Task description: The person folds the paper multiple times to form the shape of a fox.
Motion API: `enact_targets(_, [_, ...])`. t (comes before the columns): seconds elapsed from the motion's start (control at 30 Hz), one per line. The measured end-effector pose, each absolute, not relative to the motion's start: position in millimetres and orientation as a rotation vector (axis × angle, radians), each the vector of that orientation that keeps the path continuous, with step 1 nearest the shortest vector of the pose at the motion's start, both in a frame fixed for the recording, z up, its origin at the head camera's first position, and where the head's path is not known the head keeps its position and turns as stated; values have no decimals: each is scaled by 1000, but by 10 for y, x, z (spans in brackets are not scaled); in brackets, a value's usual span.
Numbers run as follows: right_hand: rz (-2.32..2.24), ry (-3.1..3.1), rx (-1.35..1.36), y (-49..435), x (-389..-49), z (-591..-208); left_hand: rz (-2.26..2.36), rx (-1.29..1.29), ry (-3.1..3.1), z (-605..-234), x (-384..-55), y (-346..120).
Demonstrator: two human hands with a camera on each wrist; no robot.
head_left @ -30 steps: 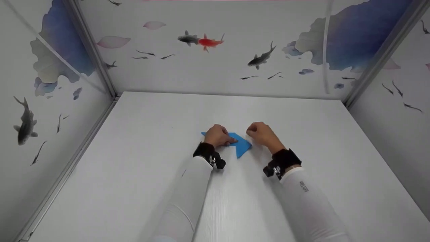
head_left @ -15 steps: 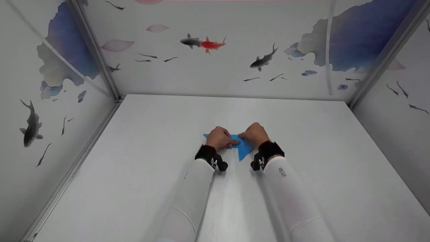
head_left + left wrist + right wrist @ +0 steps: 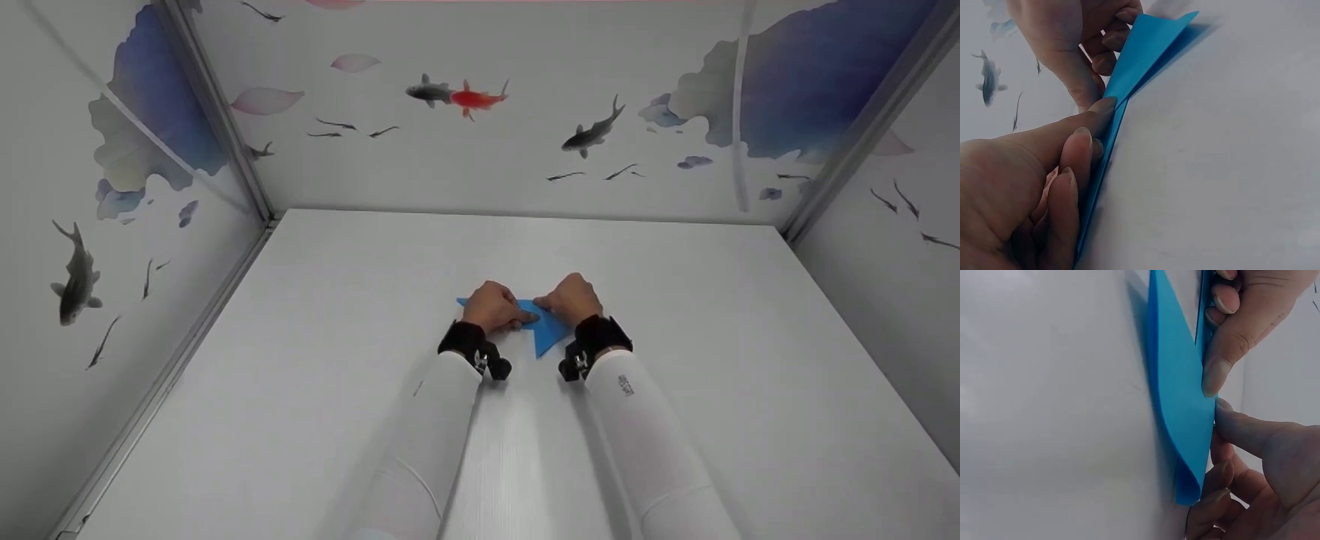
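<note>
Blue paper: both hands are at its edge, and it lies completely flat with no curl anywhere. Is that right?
Not quite: the blue paper does not lie completely flat. The right wrist view shows its end beside the right hand bending over into an open curl. The left hand and right hand are both at its edge, as you say.

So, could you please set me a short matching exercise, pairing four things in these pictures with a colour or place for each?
1. Folded paper
2. Wrist straps
3. Sleeves
4. Red fish

A. White
B. On the far wall
C. Blue, touched by both hands
D. Black

Pairs: 1-C, 2-D, 3-A, 4-B
</note>
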State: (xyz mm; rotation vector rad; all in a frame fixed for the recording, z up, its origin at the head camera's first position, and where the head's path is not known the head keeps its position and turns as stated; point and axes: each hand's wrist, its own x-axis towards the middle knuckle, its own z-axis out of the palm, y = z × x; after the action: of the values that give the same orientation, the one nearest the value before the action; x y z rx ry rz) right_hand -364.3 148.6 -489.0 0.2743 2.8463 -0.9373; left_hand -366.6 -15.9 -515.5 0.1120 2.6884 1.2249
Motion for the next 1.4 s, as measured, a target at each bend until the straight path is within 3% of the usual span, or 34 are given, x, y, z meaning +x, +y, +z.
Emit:
enact_targets(0.67, [-902, 2844, 5, 1814, -3526, -4970, 1249, 105, 2653, -5177, -3672, -148])
enact_targets(1.13, [-856, 2888, 103, 1733, -3514, -5009, 1240, 86, 2648, -5248, -3704, -132])
enact_targets(1.4, [-841, 2858, -91, 1886, -3517, -5010, 1222, 57, 2676, -5229, -3718, -135])
